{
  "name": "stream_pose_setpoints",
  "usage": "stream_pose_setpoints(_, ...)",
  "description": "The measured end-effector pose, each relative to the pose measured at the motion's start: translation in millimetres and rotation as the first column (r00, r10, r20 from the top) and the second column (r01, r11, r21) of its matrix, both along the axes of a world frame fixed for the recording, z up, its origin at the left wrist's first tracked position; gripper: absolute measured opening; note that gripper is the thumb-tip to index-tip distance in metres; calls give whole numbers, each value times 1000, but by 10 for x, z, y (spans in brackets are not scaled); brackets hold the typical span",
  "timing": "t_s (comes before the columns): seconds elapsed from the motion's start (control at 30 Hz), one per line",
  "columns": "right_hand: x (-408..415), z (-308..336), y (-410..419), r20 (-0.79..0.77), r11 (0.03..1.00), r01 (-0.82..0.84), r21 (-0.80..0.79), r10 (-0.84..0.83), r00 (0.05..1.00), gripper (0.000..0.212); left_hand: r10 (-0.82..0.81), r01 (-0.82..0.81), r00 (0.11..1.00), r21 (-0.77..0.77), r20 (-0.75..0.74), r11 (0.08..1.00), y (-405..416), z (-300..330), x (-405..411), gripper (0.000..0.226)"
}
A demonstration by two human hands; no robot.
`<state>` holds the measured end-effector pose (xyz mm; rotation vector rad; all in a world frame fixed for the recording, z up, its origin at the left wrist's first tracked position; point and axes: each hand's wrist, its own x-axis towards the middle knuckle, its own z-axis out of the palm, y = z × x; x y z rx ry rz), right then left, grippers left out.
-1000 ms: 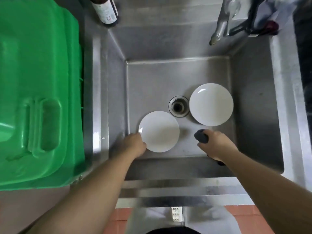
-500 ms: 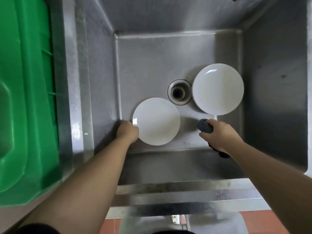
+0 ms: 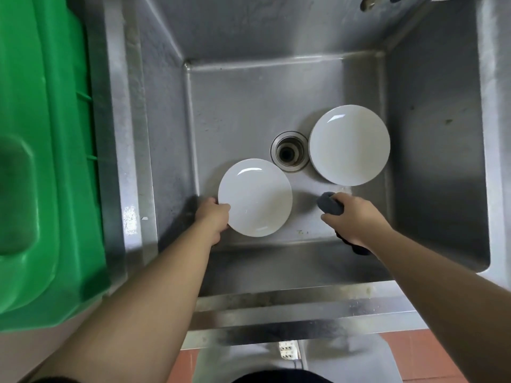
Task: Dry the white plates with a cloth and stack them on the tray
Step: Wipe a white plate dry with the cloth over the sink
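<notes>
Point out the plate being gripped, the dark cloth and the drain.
Gripped plate (image 3: 257,197), head view, centre of its face.
Dark cloth (image 3: 329,205), head view, bunched end beyond the fingers.
Drain (image 3: 287,153), head view, its opening.

The left hand (image 3: 211,217) covers the near-left rim of the nearer white plate (image 3: 255,197), and its fingertips are hidden under that rim. The right hand (image 3: 355,219) hides most of the dark grey cloth (image 3: 329,205); only a bunched end and a dark scrap below the wrist show. The green plastic bin (image 3: 47,161) is cut off by the left and top edges. The tap (just a tip at the top edge) (image 3: 369,2) is otherwise out of frame. The farther white plate (image 3: 349,145) overlaps the drain (image 3: 289,152) rim
</notes>
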<state>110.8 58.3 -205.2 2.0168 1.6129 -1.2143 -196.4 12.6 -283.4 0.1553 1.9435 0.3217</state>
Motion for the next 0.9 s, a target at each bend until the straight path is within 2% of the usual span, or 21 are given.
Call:
stream_pose_setpoints(0.1, 10, 99, -4, 11, 999, -19, 26, 18, 1000, 35, 3, -4, 1000, 29, 6, 1000, 26, 152, 32, 17)
stream_pose_setpoints(0.27, 54, 394, -15, 11, 997, -25, 69, 24, 1000, 46, -29, 25, 999, 83, 45, 996, 69, 489, 86, 42)
stream_pose_setpoints(0.57, 81, 1229, -111, -56, 991, 101, 88, -97, 994, 50, 68, -87, 989, 145, 131, 986, -8, 1469, 10, 47)
stream_pose_setpoints(0.77, -14, 1820, -79, -156, 966, 242, 91, -226, 962, 34, 139, -195, 961, 235, 237, 952, -44, 2212, 101, 50)
stream_pose_setpoints(0.9, -82, 2201, -25, -333, 902, 428, 58, -387, 860, 20, 152, -241, 948, 319, 280, 916, -30, 2658, 191, 50)
